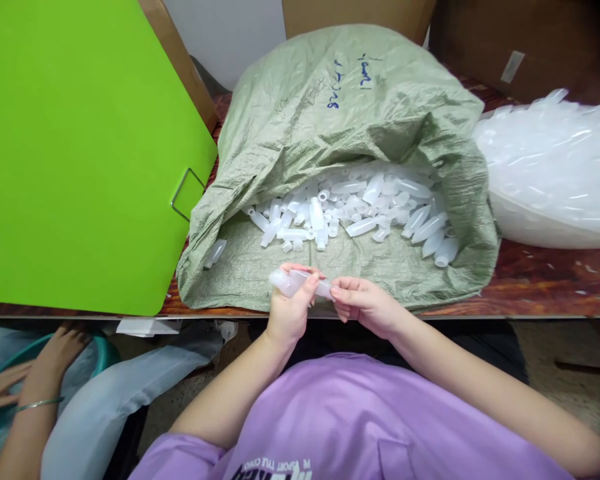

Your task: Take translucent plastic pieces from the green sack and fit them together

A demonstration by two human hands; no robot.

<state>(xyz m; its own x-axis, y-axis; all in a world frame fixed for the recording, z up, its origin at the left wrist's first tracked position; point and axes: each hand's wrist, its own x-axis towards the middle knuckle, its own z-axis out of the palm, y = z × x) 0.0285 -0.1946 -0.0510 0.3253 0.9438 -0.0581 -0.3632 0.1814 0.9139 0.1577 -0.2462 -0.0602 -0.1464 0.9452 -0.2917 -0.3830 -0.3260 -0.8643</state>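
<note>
My left hand (291, 310) is closed around a translucent white plastic bottle (297, 280), lying nearly sideways at the table's front edge. The fingertips of my right hand (363, 303) pinch the bottle's right end. Just beyond my hands, a green woven sack (350, 120) lies with its mouth towards me. Many small white plastic bottles (316, 213) spill from inside it onto its lower flap. One stray bottle (216, 253) rests near the left side of the sack's mouth.
A bright green board (80, 147) with a metal handle (187, 193) stands at left. A full clear bag (555, 173) sits at right. Brown cartons (520, 53) are behind. At lower left, another person's hands (55, 357) are over a teal basin (103, 357).
</note>
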